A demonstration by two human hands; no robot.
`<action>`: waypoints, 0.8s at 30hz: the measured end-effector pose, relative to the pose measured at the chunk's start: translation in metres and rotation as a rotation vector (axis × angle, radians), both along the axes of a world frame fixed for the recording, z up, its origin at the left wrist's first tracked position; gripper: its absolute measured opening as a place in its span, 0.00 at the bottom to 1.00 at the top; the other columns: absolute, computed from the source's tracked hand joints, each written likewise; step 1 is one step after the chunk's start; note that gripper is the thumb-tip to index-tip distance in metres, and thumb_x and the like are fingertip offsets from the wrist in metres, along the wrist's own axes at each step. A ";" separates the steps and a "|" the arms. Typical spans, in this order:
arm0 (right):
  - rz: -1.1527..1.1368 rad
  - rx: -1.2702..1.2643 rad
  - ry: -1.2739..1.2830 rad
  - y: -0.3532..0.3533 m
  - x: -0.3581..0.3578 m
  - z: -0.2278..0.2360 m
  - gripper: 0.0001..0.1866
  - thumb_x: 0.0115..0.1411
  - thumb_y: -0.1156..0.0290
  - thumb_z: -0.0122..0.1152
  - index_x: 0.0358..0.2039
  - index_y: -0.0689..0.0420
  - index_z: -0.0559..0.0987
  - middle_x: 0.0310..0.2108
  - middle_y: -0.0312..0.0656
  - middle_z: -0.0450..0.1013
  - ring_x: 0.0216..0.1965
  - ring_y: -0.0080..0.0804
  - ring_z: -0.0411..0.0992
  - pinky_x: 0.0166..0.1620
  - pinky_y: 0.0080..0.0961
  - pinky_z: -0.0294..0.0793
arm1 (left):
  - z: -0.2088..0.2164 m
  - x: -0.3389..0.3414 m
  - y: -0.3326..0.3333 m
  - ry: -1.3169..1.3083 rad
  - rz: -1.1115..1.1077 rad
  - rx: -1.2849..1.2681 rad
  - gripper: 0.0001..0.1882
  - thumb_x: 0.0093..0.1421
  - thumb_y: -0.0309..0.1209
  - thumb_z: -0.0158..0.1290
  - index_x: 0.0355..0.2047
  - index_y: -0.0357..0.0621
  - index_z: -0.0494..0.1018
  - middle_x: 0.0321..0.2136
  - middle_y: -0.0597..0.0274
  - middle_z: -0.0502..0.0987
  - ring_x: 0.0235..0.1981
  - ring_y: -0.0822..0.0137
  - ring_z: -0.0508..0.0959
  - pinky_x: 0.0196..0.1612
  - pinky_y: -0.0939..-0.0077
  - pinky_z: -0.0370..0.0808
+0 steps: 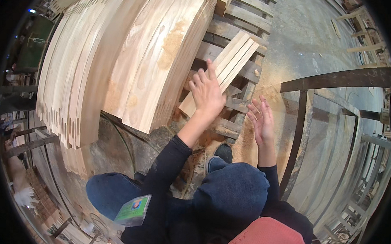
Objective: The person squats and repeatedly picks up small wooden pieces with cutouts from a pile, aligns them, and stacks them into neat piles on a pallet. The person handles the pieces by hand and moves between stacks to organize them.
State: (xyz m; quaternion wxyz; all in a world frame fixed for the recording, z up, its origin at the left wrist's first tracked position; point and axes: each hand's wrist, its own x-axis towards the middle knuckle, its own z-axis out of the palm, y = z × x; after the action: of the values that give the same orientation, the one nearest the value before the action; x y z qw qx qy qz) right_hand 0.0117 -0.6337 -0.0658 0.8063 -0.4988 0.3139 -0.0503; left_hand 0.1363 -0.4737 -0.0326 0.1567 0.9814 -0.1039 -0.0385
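Nearest the camera, a green rectangular card (133, 209) with a small coloured emblem hangs at the person's chest, tilted, against a black sleeve; blue-clad knees and a dark shoe (223, 152) lie just beyond it, and a patch of red cloth shows at the lower edge.

The left hand (207, 92) extends upward from the black sleeve, fingers spread wide and flat, palm pressed on a short bundle of pale wooden slats (228, 66). The bundle lies diagonally on a wooden pallet (239, 17), its lower end under the palm and its upper end pointing up and to the right (the slats are straight-edged, smooth and light in colour). The right hand (261, 122) is open, fingers loosely parted, holding nothing; it hovers just to the right of the bundle's lower end, apart from it, over sawdust.

The pallet is of darker, weathered boards with gaps between them. Left of the bundle rises a large stack of curved planks (128, 60), pale, with visible grain and orange-brown patches; several of its outer pieces carry slotted holes near their ends.

To the right stands a dark metal frame (332, 79) holding curved wooden pieces. Farther off, the concrete floor (304, 36) is dusted with sawdust.
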 end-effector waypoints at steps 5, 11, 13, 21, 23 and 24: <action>-0.002 -0.183 0.021 0.003 0.002 0.001 0.28 0.69 0.66 0.57 0.67 0.56 0.63 0.57 0.46 0.69 0.53 0.33 0.72 0.55 0.32 0.73 | -0.027 -0.006 0.000 -0.063 -0.039 -0.145 0.62 0.44 0.42 0.71 0.71 0.37 0.43 0.57 0.41 0.62 0.55 0.44 0.67 0.57 0.52 0.62; 0.471 -1.479 -0.300 0.012 0.062 0.028 0.42 0.55 0.77 0.68 0.69 0.50 0.61 0.67 0.43 0.60 0.66 0.44 0.61 0.66 0.41 0.63 | -0.024 0.004 0.015 -0.020 -0.018 -0.185 0.52 0.40 0.37 0.70 0.63 0.35 0.56 0.48 0.47 0.69 0.52 0.50 0.70 0.54 0.56 0.65; 0.675 -1.863 -0.374 0.004 0.094 0.043 0.51 0.46 0.77 0.73 0.70 0.47 0.59 0.70 0.42 0.55 0.71 0.49 0.52 0.72 0.41 0.55 | -0.017 0.008 0.018 -0.038 -0.050 -0.219 0.47 0.39 0.36 0.69 0.59 0.35 0.60 0.45 0.49 0.70 0.50 0.52 0.70 0.53 0.58 0.65; 0.954 -2.009 -0.692 -0.028 0.166 0.122 0.52 0.40 0.78 0.73 0.68 0.41 0.63 0.66 0.33 0.64 0.70 0.35 0.57 0.75 0.36 0.49 | 0.064 -0.004 0.009 -0.282 -0.116 -0.317 0.46 0.38 0.33 0.69 0.58 0.37 0.61 0.43 0.53 0.69 0.45 0.54 0.70 0.47 0.61 0.65; 0.871 -2.004 -0.742 -0.024 0.160 0.133 0.50 0.40 0.79 0.72 0.67 0.40 0.65 0.65 0.31 0.65 0.69 0.33 0.58 0.75 0.36 0.50 | 0.068 -0.009 0.010 -0.346 -0.098 -0.322 0.46 0.39 0.33 0.69 0.59 0.37 0.61 0.43 0.53 0.69 0.45 0.55 0.70 0.47 0.61 0.65; 0.856 -2.005 -0.738 -0.025 0.156 0.136 0.50 0.40 0.79 0.72 0.66 0.40 0.65 0.65 0.31 0.65 0.69 0.33 0.58 0.75 0.36 0.50 | 0.068 -0.011 0.006 -0.350 -0.092 -0.326 0.47 0.39 0.33 0.69 0.60 0.37 0.61 0.44 0.52 0.68 0.45 0.55 0.70 0.47 0.61 0.64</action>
State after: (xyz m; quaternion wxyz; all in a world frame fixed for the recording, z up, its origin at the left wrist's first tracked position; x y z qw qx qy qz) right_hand 0.1676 -0.6589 0.0705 0.0409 -0.9366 -0.3175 -0.1426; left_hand 0.1248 -0.4674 0.0353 0.2908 0.9290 -0.1791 0.1425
